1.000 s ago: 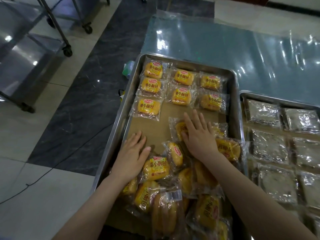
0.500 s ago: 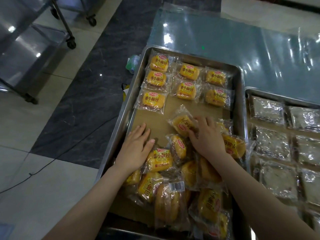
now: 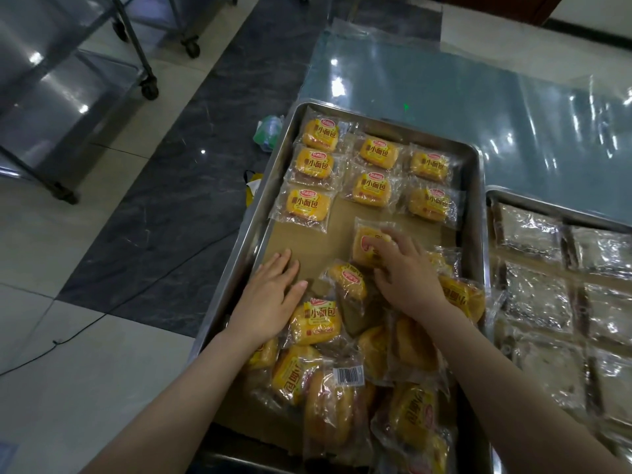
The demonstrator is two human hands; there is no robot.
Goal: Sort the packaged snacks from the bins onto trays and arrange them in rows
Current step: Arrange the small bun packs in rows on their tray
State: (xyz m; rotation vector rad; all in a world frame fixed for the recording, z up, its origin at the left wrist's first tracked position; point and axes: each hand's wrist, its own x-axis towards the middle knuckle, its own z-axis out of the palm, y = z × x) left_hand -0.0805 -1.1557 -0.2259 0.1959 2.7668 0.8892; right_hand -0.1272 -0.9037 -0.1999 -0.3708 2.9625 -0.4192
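Note:
A steel tray [image 3: 260, 213] lined with brown paper holds yellow packaged buns. Several buns lie in neat rows [image 3: 371, 171] at its far end, and a loose pile [image 3: 345, 388] fills the near end. My right hand [image 3: 407, 271] grips one bun packet [image 3: 364, 244] in the middle of the tray, just below the middle column of the rows. My left hand [image 3: 272, 295] rests flat on the paper, fingers spread, its thumb touching another packet [image 3: 316, 321] in the pile.
A second tray [image 3: 547, 208] at the right holds rows of clear-wrapped pale snacks. Both stand on a table covered with shiny plastic film [image 3: 444, 80]. Wheeled steel carts [image 3: 68, 80] stand on the floor at the left, with a cable [image 3: 154, 278] below.
My right hand closed on a bun packet from the pile and slid it up toward the rows. My left hand stayed flat on the paper. The camera shifted slightly.

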